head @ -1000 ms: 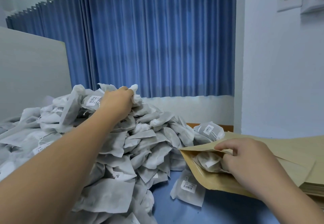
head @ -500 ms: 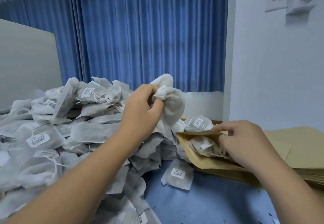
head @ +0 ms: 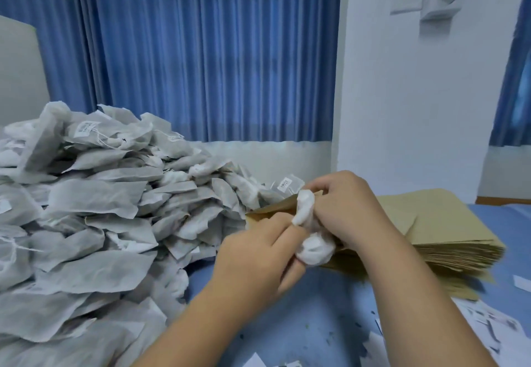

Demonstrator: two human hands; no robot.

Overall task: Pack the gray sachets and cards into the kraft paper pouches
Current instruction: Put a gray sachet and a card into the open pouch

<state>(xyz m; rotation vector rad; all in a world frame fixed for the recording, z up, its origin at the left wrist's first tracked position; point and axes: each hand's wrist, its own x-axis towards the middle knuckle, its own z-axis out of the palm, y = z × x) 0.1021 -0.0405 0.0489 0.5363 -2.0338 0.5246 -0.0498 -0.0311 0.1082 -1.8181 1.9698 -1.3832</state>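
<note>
A big heap of gray sachets (head: 94, 211) covers the left side of the blue table. My left hand (head: 258, 254) grips a crumpled gray sachet (head: 311, 240) at the mouth of a kraft paper pouch (head: 270, 210). My right hand (head: 347, 208) holds the pouch's open edge, its fingers curled over the rim and touching the sachet. The pouch lies on a stack of flat kraft pouches (head: 442, 231) to the right. Most of the open pouch is hidden behind both hands.
White cards (head: 488, 323) lie scattered at the lower right of the blue table (head: 316, 317). A blue curtain (head: 201, 50) hangs behind the heap and a white wall (head: 416, 93) with a socket stands at the right.
My left hand has carried the sachet from above the heap rightward and down to the pouch mouth. My right hand stays on the pouch. The camera has tilted down and right.
</note>
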